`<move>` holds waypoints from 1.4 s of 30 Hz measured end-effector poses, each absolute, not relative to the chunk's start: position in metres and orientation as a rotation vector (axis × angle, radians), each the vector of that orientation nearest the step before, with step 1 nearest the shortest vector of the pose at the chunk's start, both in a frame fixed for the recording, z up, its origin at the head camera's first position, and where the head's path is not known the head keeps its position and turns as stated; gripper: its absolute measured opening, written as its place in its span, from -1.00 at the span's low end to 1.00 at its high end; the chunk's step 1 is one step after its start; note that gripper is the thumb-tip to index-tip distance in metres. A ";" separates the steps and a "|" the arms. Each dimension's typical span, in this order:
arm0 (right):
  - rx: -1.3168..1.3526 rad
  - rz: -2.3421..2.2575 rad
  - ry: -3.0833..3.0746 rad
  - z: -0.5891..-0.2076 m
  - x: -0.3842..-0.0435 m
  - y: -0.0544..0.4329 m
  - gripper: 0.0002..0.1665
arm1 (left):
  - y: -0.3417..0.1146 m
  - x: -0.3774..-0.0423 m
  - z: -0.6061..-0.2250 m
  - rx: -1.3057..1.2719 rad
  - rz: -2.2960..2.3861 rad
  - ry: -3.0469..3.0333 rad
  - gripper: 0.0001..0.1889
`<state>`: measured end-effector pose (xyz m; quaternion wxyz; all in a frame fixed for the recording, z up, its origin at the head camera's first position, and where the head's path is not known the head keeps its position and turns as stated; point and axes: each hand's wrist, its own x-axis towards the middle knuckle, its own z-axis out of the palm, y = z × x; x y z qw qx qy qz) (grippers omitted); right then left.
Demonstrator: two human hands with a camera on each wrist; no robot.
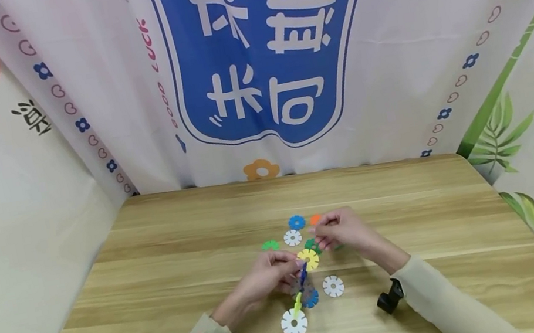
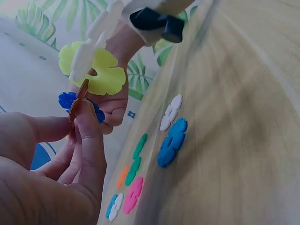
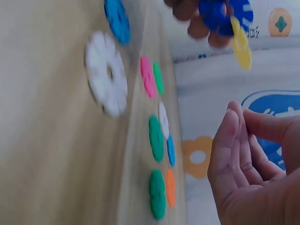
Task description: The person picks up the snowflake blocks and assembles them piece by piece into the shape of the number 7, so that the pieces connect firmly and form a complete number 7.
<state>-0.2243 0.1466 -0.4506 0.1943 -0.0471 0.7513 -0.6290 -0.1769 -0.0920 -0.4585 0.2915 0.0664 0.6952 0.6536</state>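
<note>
My left hand (image 1: 269, 276) pinches a small chain of slotted flower-shaped plastic discs between thumb and fingers. At its near end is a white disc (image 1: 294, 325), joined to a yellow-green disc (image 2: 107, 70). Farther along come a dark blue disc (image 3: 215, 16) and a yellow disc (image 1: 310, 258), beside the left fingertips. To the right of the chain, my right hand (image 1: 347, 231) hovers over the loose discs. Its thumb and fingers are loosely bent close together, with nothing showing between them in the right wrist view.
Loose discs lie on the wooden table (image 1: 180, 253): blue (image 1: 296, 222), white (image 1: 293, 238), orange (image 1: 315, 219), light green (image 1: 270, 245) and pink (image 2: 133, 194) ones. Nearer are another white disc (image 1: 333, 286) and a blue disc (image 1: 312, 299). A printed curtain (image 1: 394, 96) hangs behind the table.
</note>
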 end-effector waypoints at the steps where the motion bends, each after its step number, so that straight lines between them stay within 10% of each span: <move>1: -0.115 -1.765 2.140 -0.450 -0.229 0.148 -0.68 | -0.093 -0.177 -0.458 0.171 1.745 1.850 -0.81; 42: -0.182 -0.934 2.670 -0.462 -0.290 0.147 -0.71 | -0.109 -0.189 -0.457 0.095 1.764 1.920 -0.85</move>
